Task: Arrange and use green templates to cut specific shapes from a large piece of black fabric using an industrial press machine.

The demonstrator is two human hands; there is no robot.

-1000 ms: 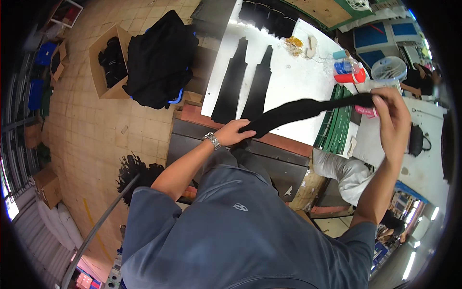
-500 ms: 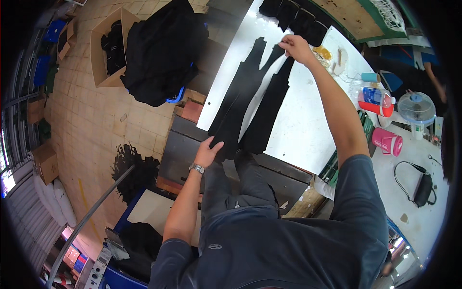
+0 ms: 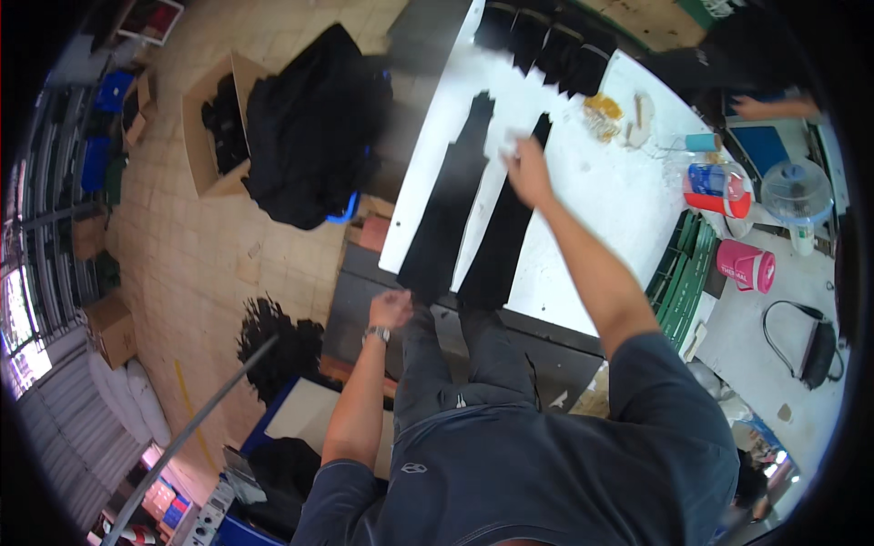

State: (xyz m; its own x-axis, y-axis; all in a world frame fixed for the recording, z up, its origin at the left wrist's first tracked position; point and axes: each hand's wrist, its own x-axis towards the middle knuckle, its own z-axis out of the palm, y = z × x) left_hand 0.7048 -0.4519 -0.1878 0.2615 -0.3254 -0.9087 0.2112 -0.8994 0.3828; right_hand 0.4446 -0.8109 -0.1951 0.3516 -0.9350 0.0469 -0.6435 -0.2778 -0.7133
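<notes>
Two long black fabric pieces lie side by side on the white table: a left piece (image 3: 444, 205) and a right piece (image 3: 499, 237). Both narrow toward their far ends and widen toward me. My right hand (image 3: 530, 171) is over the upper part of the right piece, its fingers smeared by motion. Close to the near lower corner of the left piece is my left hand (image 3: 391, 310), with a metal watch (image 3: 376, 334) on the wrist. Its fingers are blurred too, so whether it touches the fabric is unclear.
Bundled black pieces (image 3: 546, 41) lie along the table's far edge. At right are yellow thread (image 3: 603, 107), a bottle with red liquid (image 3: 719, 188), a pink jug (image 3: 746, 266) and green racks (image 3: 681, 273). A black fabric heap (image 3: 314, 132) stands left; another person's hand (image 3: 751, 107) shows far right.
My right hand has let go of the left piece's far end and moved nearer, over the right piece. My left hand has drawn back slightly. The left piece now lies flat.
</notes>
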